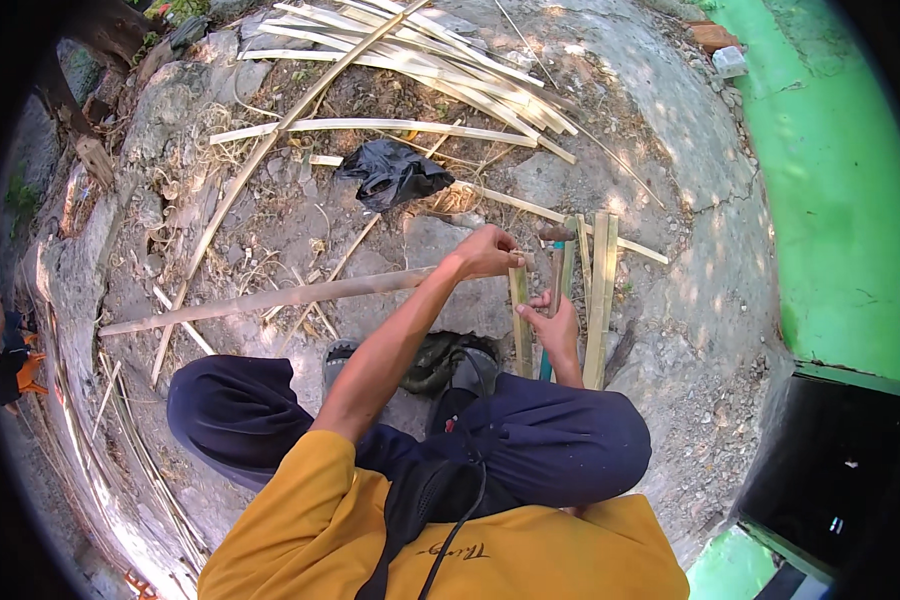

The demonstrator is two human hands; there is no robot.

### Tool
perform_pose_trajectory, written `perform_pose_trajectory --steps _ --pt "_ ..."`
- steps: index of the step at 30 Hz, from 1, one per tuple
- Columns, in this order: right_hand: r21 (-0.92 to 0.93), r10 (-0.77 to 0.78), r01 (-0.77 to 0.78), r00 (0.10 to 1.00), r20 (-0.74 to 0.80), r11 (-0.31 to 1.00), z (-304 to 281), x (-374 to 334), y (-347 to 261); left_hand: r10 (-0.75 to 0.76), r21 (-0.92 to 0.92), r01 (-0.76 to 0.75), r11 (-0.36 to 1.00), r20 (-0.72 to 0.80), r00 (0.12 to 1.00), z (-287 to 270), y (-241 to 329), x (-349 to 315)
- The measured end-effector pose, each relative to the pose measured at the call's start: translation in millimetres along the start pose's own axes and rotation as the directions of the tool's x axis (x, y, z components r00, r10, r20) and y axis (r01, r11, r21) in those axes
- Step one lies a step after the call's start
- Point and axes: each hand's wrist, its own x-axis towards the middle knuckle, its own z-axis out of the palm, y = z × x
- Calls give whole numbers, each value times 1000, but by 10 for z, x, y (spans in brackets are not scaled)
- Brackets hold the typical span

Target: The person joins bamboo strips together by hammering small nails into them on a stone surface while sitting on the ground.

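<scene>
My left hand (pixel 487 251) reaches across to the right end of a long brown slat (pixel 290 297). Its fingers are closed at the top of an upright bamboo strip (pixel 521 325), where the two pieces cross; whether something small sits between the fingertips, I cannot tell. Just right of that, my right hand (pixel 555 326) is wrapped round a hammer (pixel 557 262), its head up and a teal grip below. More pale bamboo strips (pixel 599 300) stand side by side to the right of the hammer, running toward my right knee.
A heap of split bamboo strips (pixel 440 75) lies ahead on rough ground, with a black plastic bag (pixel 392 174) nearer me. Along the right runs a green painted wall (pixel 820 150). Long thin poles (pixel 130 450) lie at the left, and tree trunks stand far left.
</scene>
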Motion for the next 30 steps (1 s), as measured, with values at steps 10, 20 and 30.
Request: perform_pose_trajectory --steps 10,20,30 --pt "-181 -56 54 998 -8 982 25 93 42 94 198 -75 977 -87 992 2 -127 72" --pt "-379 -121 79 989 -87 922 115 675 586 315 617 -45 785 -337 887 -339 -704 -401" --pt "-180 41 -60 993 -109 982 130 714 921 161 645 168 745 -418 894 -700 -1048 -903"
